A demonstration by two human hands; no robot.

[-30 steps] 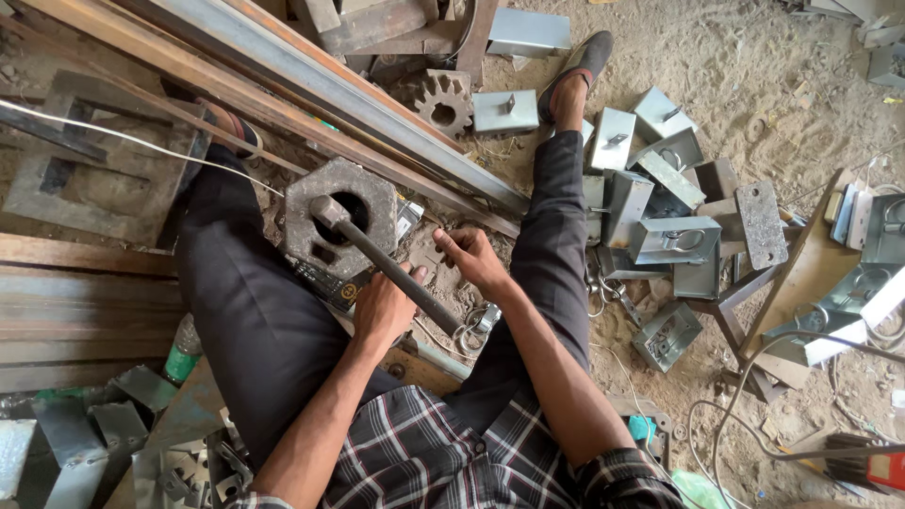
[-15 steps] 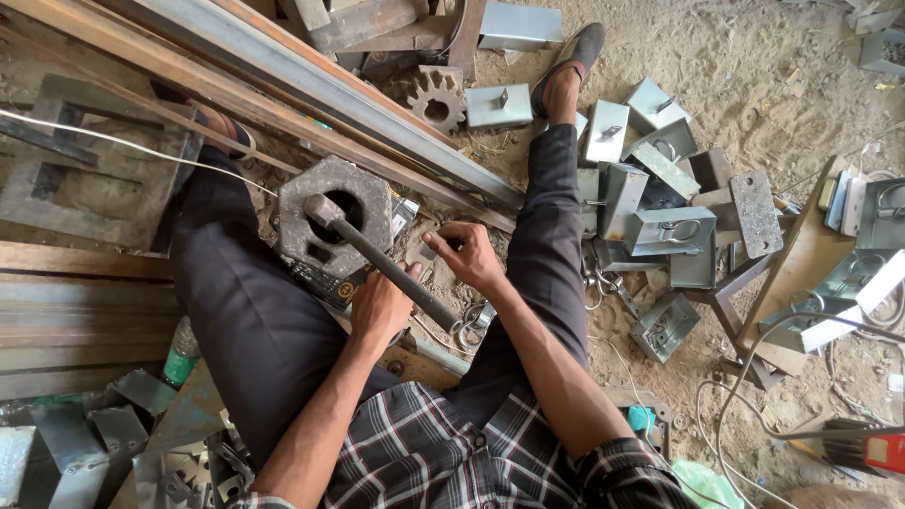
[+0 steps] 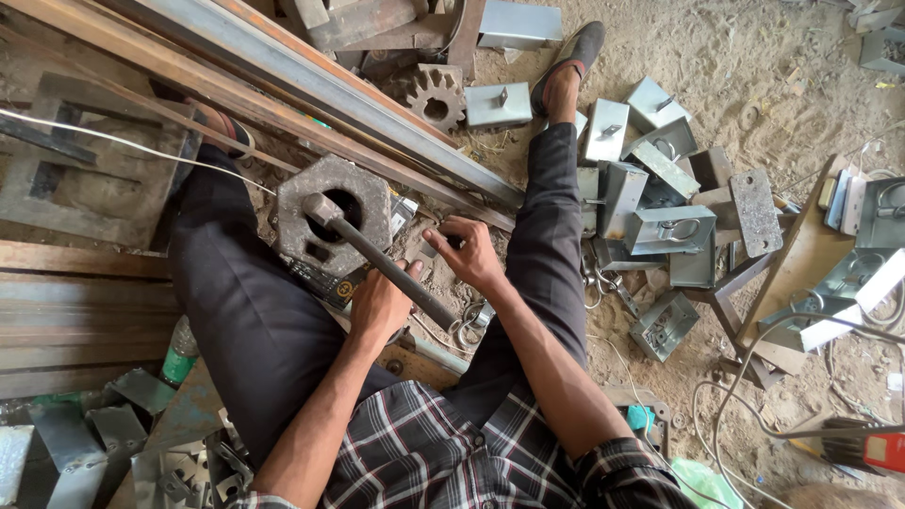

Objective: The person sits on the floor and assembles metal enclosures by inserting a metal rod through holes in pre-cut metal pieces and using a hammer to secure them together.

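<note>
I sit on the ground with my legs spread. My left hand (image 3: 379,303) grips the shaft of a dark metal hammer (image 3: 377,264), whose head rests over a thick hexagonal iron block (image 3: 320,247) between my thighs. My right hand (image 3: 467,253) pinches a small metal piece (image 3: 430,248) just right of the block, fingers closed on it. Metal rings (image 3: 471,320) lie below my right hand.
Long steel rails (image 3: 311,85) run diagonally behind the block. A toothed gear (image 3: 436,94) sits beyond them. Several grey metal lock boxes (image 3: 650,207) are heaped right of my right leg. Wooden planks (image 3: 66,302) lie left, cables and a red tool (image 3: 872,448) at lower right.
The hammer head has shifted slightly over the hexagonal block and my right hand has adjusted the small piece a little; otherwise the view only drifted.
</note>
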